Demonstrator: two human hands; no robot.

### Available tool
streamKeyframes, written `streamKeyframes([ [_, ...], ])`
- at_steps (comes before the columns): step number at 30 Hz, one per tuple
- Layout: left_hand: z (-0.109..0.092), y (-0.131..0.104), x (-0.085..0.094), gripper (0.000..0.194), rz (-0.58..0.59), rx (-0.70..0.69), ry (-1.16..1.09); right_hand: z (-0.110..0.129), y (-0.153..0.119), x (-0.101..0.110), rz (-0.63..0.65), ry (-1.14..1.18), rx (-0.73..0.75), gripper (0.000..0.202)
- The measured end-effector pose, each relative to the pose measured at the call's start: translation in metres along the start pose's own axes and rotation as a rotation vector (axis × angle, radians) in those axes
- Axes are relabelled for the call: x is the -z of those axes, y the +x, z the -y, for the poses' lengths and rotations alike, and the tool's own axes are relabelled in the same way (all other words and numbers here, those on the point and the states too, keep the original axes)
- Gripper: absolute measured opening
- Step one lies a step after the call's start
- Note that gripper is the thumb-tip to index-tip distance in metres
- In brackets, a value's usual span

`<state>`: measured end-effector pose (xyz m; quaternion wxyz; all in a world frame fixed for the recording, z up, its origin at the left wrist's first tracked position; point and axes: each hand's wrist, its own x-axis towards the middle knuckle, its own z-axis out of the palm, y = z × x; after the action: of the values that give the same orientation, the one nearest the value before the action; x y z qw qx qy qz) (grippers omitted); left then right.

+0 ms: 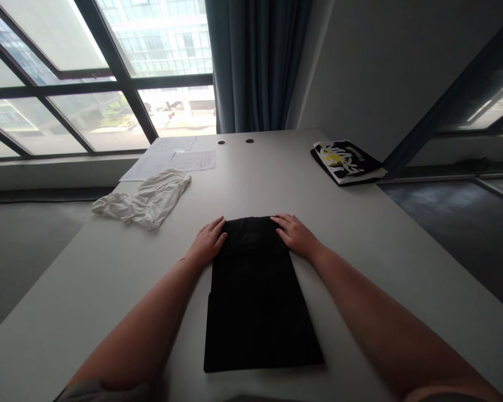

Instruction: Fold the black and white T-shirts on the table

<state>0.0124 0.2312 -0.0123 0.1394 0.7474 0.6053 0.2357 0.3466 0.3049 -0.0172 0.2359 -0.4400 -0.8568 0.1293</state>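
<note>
A black cloth (257, 301), folded into a long flat rectangle, lies on the white table in front of me. Its far end shows a crosswise crease, and the layers look stacked at the near edge. My left hand (207, 241) rests at the far left corner, fingers stretched forward along the edge and the thumb by the cloth. At the far right corner lies my right hand (295, 234), its fingers extended and fingertips touching the top of the cloth. Neither hand is closed round the fabric.
A crumpled white cloth (148, 198) lies to the left on the table (360, 268). Behind it are several sheets of paper (193, 161). A black item with white and yellow print (346, 162) sits at the back right. Beyond are windows and a blue curtain (255, 67).
</note>
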Motion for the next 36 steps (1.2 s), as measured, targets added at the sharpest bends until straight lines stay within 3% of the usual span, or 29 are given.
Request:
streamKeyframes([
  [4,-0.002,-0.011,0.006,0.047,-0.179,0.061,0.047,0.0,-0.009,0.008,-0.122,-0.071,-0.042,0.034],
  [6,-0.007,-0.02,0.012,0.043,-0.238,0.158,0.088,0.006,-0.018,0.016,-0.079,-0.068,-0.078,0.03],
  [9,-0.017,-0.032,0.017,0.038,-0.154,0.268,0.103,0.022,-0.032,0.026,0.011,-0.067,-0.056,0.026],
  [11,-0.023,-0.036,0.018,0.033,-0.099,0.26,0.134,0.032,-0.04,0.028,0.029,-0.101,-0.001,0.027],
  [15,-0.039,-0.036,0.023,0.027,-0.156,0.033,0.251,0.043,-0.049,0.023,0.098,-0.104,0.062,0.025],
  [17,-0.055,-0.034,0.025,0.021,-0.089,-0.146,0.257,0.044,-0.047,0.021,0.108,-0.096,0.053,0.015],
  [21,-0.097,-0.029,0.02,0.014,0.173,-0.394,0.254,0.043,-0.032,0.021,-0.019,-0.027,-0.063,0.019],
  [24,-0.116,-0.019,0.009,0.013,0.136,-0.449,0.341,0.044,-0.022,0.022,-0.121,0.016,-0.142,0.02],
  [28,-0.116,0.004,-0.009,0.021,0.033,-0.483,0.385,0.044,-0.018,0.021,-0.151,0.108,-0.2,0.02],
  [30,-0.111,0.014,-0.018,0.015,0.01,-0.485,0.386,0.043,-0.02,0.022,-0.153,0.156,-0.193,0.02],
  [36,-0.099,0.018,-0.025,0.02,-0.014,-0.527,0.373,0.028,-0.029,0.025,0.026,0.225,0.066,0.021],
])
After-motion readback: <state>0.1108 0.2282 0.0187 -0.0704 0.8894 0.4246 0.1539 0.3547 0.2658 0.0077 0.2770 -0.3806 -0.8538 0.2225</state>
